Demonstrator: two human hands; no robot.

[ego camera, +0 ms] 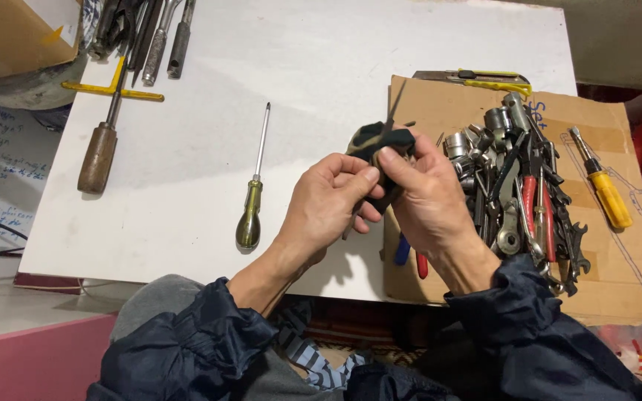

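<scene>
Tabletop point(321, 67) in plain white is filling most of the view, sitting over a patterned rug at the near edge, with a pink panel showing at the near left and a sheet of handwritten notes lying off the left side. A flat piece of brown cardboard point(618, 260) is lying on the right part of the table, carrying a heap of sockets, spanners and pliers point(514, 193), with a yellow-handled screwdriver point(602, 189) resting just right of the heap and a yellow utility knife point(477, 77) lying along the cardboard's far edge. Left of the hands, a green-handled screwdriver point(253, 186) is lying alone on the white, shaft pointing far; a wooden-handled tool point(99, 152) and a yellow T-shaped wrench point(113, 87) are lying toward the far left, beside a bunch of dark metal tools point(150, 33). Near the middle, the left hand point(328, 208) and the right hand point(429, 197) are meeting just above the cardboard's left edge, both closing their fingers on a dark cloth point(380, 142), black with olive patches and bunched into a wad. The right thumb is pressing on top of the cloth while the left fingers are curling round it from the side. A thin dark tip is poking out beyond the wad, pointing far and slightly right; what it belongs to is hidden by the cloth.
</scene>
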